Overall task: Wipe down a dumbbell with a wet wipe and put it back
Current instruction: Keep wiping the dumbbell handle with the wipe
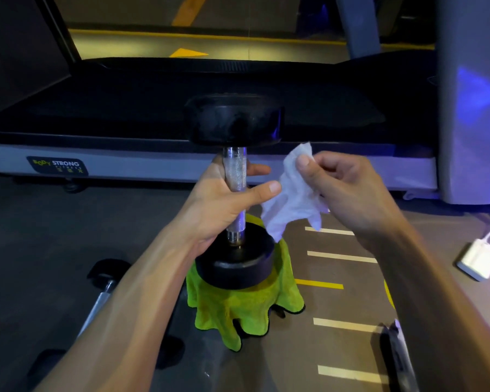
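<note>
On top of a green cloth (246, 306) the dumbbell (234, 193) stands upright. It looks heavy and hard. Left hand (224, 202) wraps its rough metal bar. Right hand (343, 188) pinches the soft, floppy wet wipe (289, 202) beside it.

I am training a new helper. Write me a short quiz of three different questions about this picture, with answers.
1. True or false: the dumbbell lies flat on the floor.
2. Which hand pinches the wet wipe? A. left hand B. right hand C. neither
3. Fill in: the dumbbell's lower head rests on a ____ cloth.

Key
1. False. It stands upright, with the left hand around its metal handle.
2. B. The right hand holds the wipe beside the handle; whether the wipe touches the left thumb cannot be told.
3. Green: the green cloth hangs over a support that is hidden.
</note>
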{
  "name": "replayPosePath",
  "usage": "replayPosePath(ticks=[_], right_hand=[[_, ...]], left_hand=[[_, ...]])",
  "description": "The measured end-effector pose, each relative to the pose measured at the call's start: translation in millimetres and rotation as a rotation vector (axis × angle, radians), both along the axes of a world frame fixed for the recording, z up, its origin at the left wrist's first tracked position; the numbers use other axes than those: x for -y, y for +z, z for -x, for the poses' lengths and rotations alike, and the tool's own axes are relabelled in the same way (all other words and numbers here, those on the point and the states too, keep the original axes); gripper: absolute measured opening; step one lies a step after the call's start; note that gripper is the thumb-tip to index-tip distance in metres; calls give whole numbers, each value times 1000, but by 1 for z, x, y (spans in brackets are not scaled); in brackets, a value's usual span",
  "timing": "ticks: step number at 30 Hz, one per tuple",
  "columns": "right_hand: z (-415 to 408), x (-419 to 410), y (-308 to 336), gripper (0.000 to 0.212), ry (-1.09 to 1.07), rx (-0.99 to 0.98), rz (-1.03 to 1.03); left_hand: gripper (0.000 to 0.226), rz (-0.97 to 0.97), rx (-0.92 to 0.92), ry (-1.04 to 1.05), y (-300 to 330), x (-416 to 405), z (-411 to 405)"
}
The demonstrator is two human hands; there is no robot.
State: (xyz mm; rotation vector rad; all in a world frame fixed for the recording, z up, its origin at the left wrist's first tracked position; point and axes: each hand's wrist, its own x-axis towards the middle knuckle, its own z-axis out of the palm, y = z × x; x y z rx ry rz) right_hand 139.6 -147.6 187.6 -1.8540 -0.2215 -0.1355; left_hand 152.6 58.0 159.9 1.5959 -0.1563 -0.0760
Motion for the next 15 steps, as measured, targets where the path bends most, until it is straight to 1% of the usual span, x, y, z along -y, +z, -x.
replayPosePath(ticks=[1, 4, 7, 9, 12, 13, 15], right_hand=[[-2, -3, 2, 34, 28, 1, 2], [-11, -14, 2, 31, 77, 23, 29], [-16, -21, 1, 32, 91, -3, 18], [-16, -20, -1, 27, 70, -38, -48], [-16, -5, -5, 10, 107, -200, -137], [-14, 2, -7, 13, 148, -271, -127], [-11, 13, -13, 21, 181, -380, -101]], left_hand=[[70, -7, 4, -8, 0, 0, -1], [70, 20, 12, -18, -1, 1, -3], [63, 69, -7, -15, -3, 1, -3], [56, 94, -15, -1, -5, 2, -3], [58, 88, -27, 3, -6, 3, -4], [55, 78, -26, 0, -6, 2, -5], [35, 77, -18, 21, -7, 1, -8]])
